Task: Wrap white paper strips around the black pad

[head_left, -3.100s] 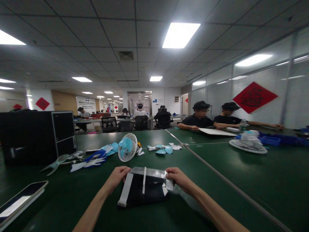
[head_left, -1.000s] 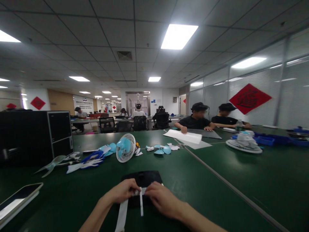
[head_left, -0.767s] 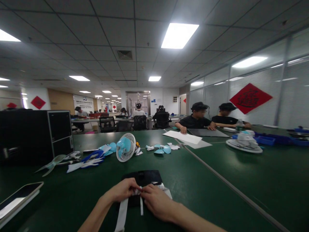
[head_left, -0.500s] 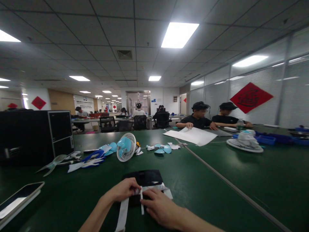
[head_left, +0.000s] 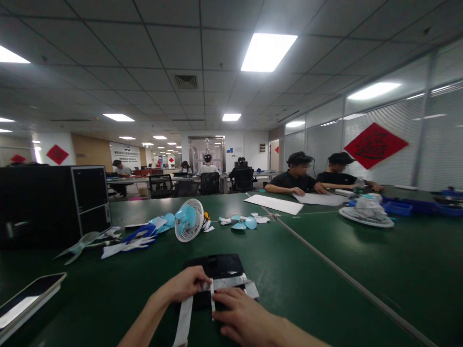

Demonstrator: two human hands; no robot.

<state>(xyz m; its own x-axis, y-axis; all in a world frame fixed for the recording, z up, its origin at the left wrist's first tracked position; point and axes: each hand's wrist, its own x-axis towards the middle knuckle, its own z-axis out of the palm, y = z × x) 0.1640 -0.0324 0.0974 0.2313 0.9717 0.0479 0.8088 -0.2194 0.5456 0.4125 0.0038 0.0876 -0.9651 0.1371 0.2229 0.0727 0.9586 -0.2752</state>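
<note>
A flat black packet (head_left: 220, 266) with shiny grey and white strips lies on the green table (head_left: 325, 289) right in front of me. My left hand (head_left: 184, 284) pinches the strip at the packet's near left edge. My right hand (head_left: 240, 315) lies over the packet's near edge, its fingertips pressing a narrow white strip (head_left: 212, 301). A longer white strip (head_left: 183, 318) hangs down toward me from under my left hand. A silvery band (head_left: 233, 283) crosses the packet between my hands.
A small white and blue fan (head_left: 188, 220) stands beyond the packet among blue and white fan parts (head_left: 132, 238). A phone (head_left: 27, 299) lies at the near left, a black computer case (head_left: 54, 202) behind it. Two people (head_left: 296, 178) handle paper sheets across the table.
The packet was held up flat between both hands three seconds ago; it now lies on the table, hands close together at its near edge. My right hand slid slightly toward me over the strip.
</note>
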